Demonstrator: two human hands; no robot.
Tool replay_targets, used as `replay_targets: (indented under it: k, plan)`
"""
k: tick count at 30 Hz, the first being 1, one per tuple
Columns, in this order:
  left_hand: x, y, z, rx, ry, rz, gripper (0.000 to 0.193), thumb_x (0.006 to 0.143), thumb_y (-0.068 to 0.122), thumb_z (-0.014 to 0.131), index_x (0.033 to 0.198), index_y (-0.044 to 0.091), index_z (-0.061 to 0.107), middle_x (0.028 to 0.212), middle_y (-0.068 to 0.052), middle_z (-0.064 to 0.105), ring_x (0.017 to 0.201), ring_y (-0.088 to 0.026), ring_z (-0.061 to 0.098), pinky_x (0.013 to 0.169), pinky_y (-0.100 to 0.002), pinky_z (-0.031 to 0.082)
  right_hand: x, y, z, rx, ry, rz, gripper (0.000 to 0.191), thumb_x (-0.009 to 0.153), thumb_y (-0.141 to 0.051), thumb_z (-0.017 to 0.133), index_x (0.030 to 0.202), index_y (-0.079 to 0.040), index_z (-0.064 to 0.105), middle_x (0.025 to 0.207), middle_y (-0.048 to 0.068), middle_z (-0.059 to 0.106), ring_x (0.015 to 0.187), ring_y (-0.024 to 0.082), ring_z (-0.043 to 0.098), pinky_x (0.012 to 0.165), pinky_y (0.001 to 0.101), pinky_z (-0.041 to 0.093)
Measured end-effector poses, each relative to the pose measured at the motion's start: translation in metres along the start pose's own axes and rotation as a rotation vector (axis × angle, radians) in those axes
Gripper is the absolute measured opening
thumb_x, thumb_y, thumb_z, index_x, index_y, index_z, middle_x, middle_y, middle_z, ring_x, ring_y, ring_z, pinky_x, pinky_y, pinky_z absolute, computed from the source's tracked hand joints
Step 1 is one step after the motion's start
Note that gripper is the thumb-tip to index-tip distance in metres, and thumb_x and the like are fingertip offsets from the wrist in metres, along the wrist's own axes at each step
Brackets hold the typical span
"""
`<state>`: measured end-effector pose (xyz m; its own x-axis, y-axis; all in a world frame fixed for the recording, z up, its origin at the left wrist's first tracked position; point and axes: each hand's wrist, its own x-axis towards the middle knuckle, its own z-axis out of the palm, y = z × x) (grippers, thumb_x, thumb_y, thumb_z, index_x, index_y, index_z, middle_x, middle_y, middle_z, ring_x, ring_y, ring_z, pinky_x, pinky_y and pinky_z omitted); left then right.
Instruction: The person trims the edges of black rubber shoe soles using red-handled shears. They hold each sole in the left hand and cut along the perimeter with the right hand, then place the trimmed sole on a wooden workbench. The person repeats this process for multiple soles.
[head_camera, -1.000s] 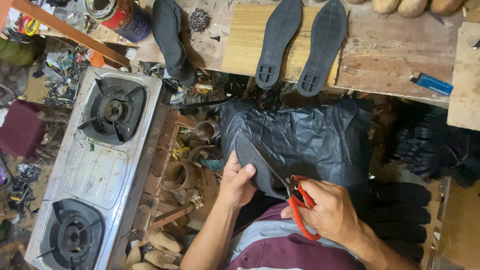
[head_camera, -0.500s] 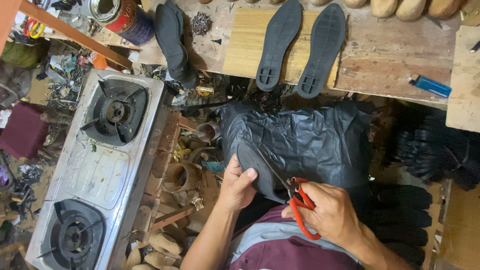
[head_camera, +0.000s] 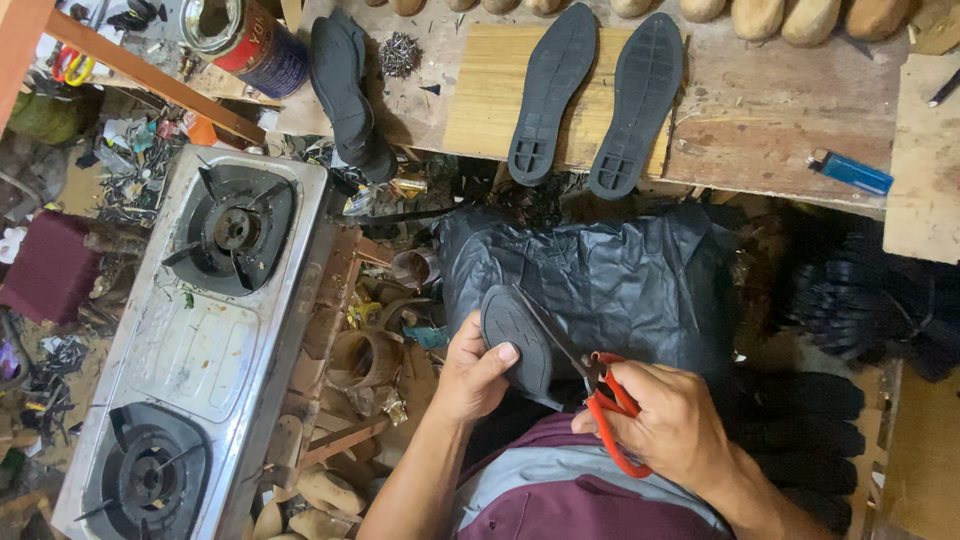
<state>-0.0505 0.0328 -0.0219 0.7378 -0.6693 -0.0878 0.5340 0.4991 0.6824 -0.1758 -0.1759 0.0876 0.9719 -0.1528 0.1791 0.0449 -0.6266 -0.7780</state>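
The left hand (head_camera: 478, 375) grips a black shoe sole (head_camera: 520, 335); the right hand (head_camera: 668, 420) grasps red-handled scissors (head_camera: 600, 395), blades against the sole's edge, above a black bag (head_camera: 620, 285).

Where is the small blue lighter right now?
In the head view, the small blue lighter lies on the wooden workbench at the upper right, right of the two black rubber shoe soles lying side by side.

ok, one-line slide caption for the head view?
Left hand holds a black sole while right hand cuts with red-handled scissors.
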Motion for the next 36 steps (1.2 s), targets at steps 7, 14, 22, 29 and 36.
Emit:
replay_targets:
  k: [7,14,22,29,36]
  plan:
    - [0.003,0.008,-0.003,0.116,-0.048,-0.006,0.045,0.096,0.001,0.071,0.138,0.0,0.054,0.128,-0.012,0.067,0.119,-0.021,0.064,0.108,-0.04,0.049,-0.003,0.005,-0.005,0.032,0.024,-0.049,0.047,0.064,-0.041,0.09,0.074,-0.004,0.062,0.063,0.007,0.064,0.055,0.026,0.065,0.052,0.0366,0.05]
    - [0.009,0.017,0.001,0.19,0.018,-0.015,0.077,0.09,0.0,0.07,0.158,0.001,0.035,0.148,-0.012,0.058,0.135,-0.022,0.056,0.117,-0.038,0.041,-0.007,0.013,-0.002,0.097,-0.004,0.155,0.04,0.066,-0.032,0.092,0.077,-0.003,0.066,0.061,0.006,0.066,0.05,0.018,0.066,0.049,0.0332,0.05]
    - [0.0,0.004,0.003,0.37,-0.289,-0.384,0.051,0.102,0.01,0.071,0.148,-0.01,0.056,0.136,-0.016,0.065,0.123,-0.022,0.06,0.11,-0.039,0.047,-0.01,0.029,0.015,0.381,0.231,0.211,0.038,0.073,-0.008,0.085,0.102,0.003,0.065,0.073,0.003,0.069,0.057,0.008,0.064,0.051,0.0236,0.052]
    - [0.005,0.02,0.004,0.129,-0.705,-0.521,0.059,0.104,0.023,0.065,0.156,0.001,0.05,0.136,-0.016,0.064,0.125,-0.024,0.065,0.12,-0.036,0.049,-0.008,0.075,-0.001,0.844,0.573,0.443,0.034,0.079,0.002,0.073,0.111,-0.001,0.061,0.084,0.008,0.065,0.053,0.015,0.061,0.047,0.0289,0.05]
    - [0.023,0.028,0.018,0.008,-0.371,-0.364,0.067,0.098,-0.002,0.059,0.159,0.005,0.033,0.146,-0.027,0.057,0.116,-0.042,0.069,0.097,-0.047,0.056,-0.013,0.13,0.029,1.015,0.734,0.516,0.033,0.088,-0.003,0.074,0.118,-0.001,0.058,0.08,0.007,0.061,0.051,0.015,0.057,0.048,0.0315,0.048]
